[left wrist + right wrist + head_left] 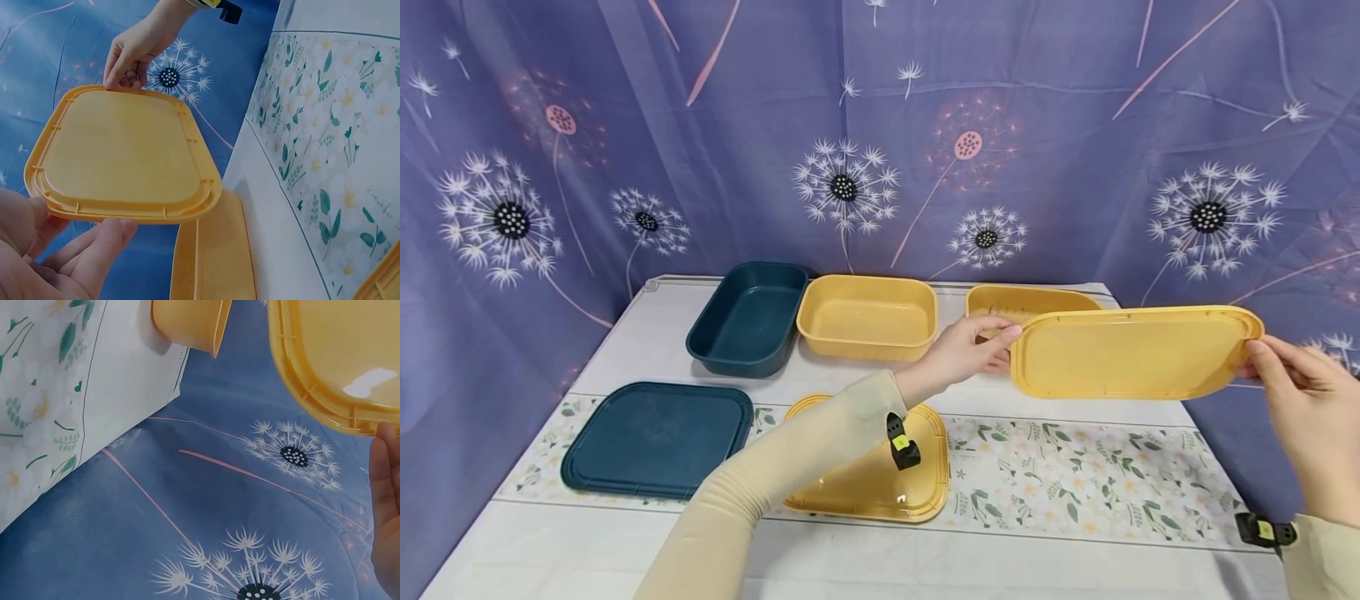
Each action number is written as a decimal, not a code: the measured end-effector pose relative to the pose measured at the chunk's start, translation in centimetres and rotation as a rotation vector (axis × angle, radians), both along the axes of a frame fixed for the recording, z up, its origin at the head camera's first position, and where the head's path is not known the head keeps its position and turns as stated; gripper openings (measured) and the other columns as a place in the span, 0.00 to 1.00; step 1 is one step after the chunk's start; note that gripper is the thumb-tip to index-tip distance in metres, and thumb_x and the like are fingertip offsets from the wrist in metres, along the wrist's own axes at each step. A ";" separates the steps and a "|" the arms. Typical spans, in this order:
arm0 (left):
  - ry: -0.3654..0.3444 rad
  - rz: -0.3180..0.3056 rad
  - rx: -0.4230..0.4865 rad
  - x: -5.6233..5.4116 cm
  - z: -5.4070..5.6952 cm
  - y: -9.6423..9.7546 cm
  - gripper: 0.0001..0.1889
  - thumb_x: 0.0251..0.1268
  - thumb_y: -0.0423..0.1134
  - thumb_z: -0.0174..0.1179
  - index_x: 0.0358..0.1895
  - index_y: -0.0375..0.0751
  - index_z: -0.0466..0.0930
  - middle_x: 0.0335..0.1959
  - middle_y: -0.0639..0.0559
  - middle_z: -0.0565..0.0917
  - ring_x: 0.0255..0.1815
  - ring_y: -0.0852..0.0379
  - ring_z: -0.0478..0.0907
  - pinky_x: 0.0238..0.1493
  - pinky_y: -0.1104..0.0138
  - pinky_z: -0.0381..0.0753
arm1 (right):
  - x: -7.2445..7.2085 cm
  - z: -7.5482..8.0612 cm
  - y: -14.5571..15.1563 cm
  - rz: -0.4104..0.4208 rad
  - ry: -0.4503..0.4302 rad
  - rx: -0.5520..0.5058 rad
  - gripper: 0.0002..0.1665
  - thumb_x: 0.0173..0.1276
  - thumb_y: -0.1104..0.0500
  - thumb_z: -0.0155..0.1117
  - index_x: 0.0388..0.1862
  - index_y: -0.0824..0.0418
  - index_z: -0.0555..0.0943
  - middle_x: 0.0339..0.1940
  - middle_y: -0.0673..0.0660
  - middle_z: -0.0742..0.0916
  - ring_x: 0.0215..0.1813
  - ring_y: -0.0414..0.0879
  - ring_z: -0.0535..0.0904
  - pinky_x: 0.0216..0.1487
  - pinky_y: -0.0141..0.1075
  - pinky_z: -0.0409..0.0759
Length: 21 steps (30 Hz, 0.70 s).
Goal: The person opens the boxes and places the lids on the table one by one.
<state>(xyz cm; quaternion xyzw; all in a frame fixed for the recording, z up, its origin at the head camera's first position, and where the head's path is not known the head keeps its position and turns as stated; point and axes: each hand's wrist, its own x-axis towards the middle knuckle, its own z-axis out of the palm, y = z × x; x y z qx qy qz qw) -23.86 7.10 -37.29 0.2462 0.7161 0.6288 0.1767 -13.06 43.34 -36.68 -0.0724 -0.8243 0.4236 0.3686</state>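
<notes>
A yellow rectangular lid (1135,354) is held up in the air at the right, tilted with one broad face toward the head camera. My left hand (966,350) pinches its left end between thumb and fingers. At the opposite end, my right hand (1303,396) grips the rim with the thumb on the near side. In the left wrist view the lid's ridged rim (122,215) shows plainly, with the left fingers (103,250) along its edge. Behind the lid stands a yellow box (1037,298), partly hidden by it and by the left hand.
Toward the back of the table sit a dark teal box (748,321) and another yellow box (868,321). A teal lid (655,437) lies in front at the left. Beside it lies a second yellow lid (880,479), partly under the left forearm. A patterned curtain (880,100) hangs behind.
</notes>
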 end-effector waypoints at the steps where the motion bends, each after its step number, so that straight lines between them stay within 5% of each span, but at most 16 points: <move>1: -0.007 0.000 -0.002 0.0 -0.1 0.0 0.22 0.77 0.49 0.57 0.63 0.39 0.80 0.36 0.46 0.88 0.40 0.46 0.88 0.43 0.59 0.88 | 0.0 0.0 0.0 0.004 -0.001 -0.001 0.17 0.75 0.65 0.61 0.57 0.72 0.83 0.32 0.38 0.81 0.33 0.23 0.79 0.39 0.12 0.75; 6: -0.051 -0.017 -0.037 0.1 -0.6 -0.1 0.25 0.78 0.50 0.55 0.67 0.37 0.76 0.30 0.44 0.88 0.37 0.44 0.88 0.40 0.60 0.88 | 0.1 -0.5 0.2 0.006 -0.037 0.086 0.16 0.73 0.65 0.64 0.54 0.74 0.84 0.30 0.34 0.80 0.29 0.19 0.77 0.34 0.12 0.74; 12: -0.051 -0.050 -0.094 0.1 -1.7 -0.2 0.24 0.80 0.47 0.53 0.68 0.34 0.75 0.25 0.44 0.86 0.33 0.43 0.88 0.34 0.63 0.88 | 0.3 -1.5 1.0 0.026 -0.247 0.280 0.23 0.77 0.56 0.61 0.53 0.78 0.81 0.25 0.24 0.76 0.24 0.19 0.72 0.22 0.18 0.71; 21: -0.115 -0.094 -0.177 -0.1 -3.6 -0.5 0.22 0.81 0.46 0.51 0.67 0.35 0.75 0.24 0.43 0.86 0.25 0.52 0.87 0.31 0.62 0.88 | 0.3 -3.4 1.4 0.180 -0.516 0.330 0.30 0.79 0.49 0.58 0.56 0.78 0.80 0.27 0.55 0.88 0.24 0.31 0.80 0.23 0.27 0.79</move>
